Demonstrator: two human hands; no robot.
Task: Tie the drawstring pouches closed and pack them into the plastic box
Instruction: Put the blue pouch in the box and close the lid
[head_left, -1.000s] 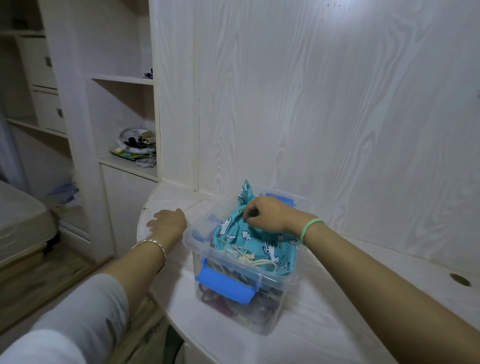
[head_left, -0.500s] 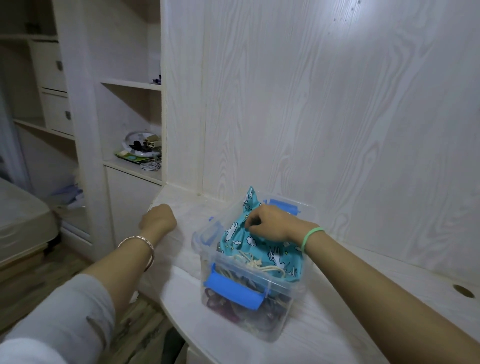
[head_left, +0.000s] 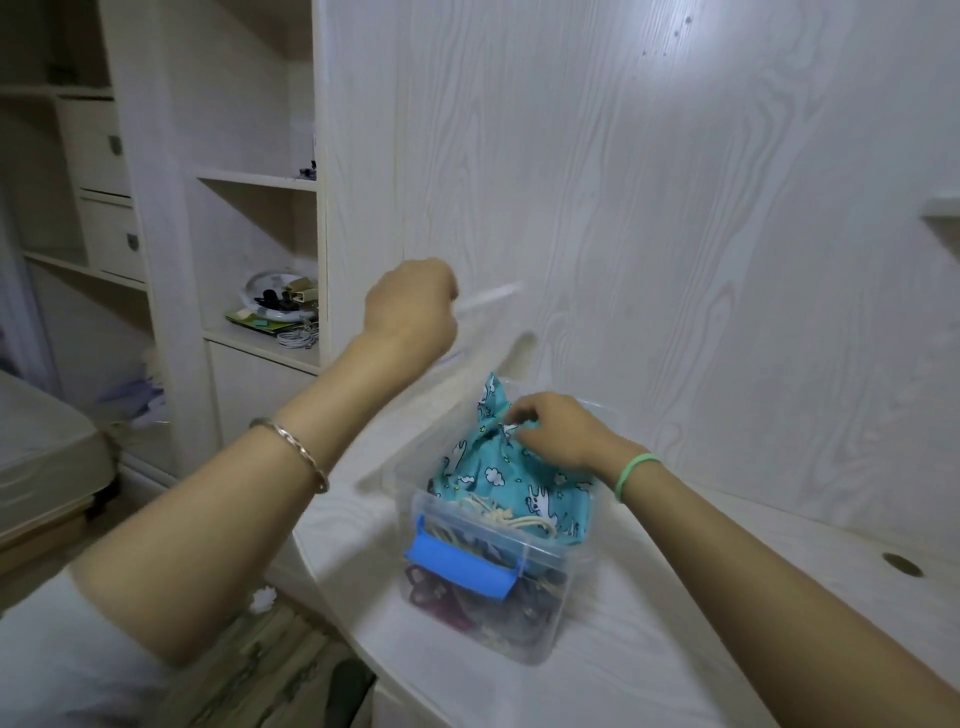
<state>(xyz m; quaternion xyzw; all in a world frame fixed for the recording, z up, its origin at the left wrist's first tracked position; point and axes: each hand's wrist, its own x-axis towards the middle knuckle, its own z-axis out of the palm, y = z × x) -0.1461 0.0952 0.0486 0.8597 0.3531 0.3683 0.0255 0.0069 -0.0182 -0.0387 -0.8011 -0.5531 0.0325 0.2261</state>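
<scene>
A white wood-grain open shelf unit (head_left: 260, 180) stands at the left. On its lower shelf, a round white dish (head_left: 270, 295) of small dark items rests on a flat green pad (head_left: 258, 324); a coiled grey cable (head_left: 297, 339) lies just beside. Left of the unit: two white drawers (head_left: 111, 236), a beige mattress (head_left: 47, 457). Right of it: a white wood-grain wall panel (head_left: 675, 234) above a white desktop (head_left: 649, 675).
</scene>
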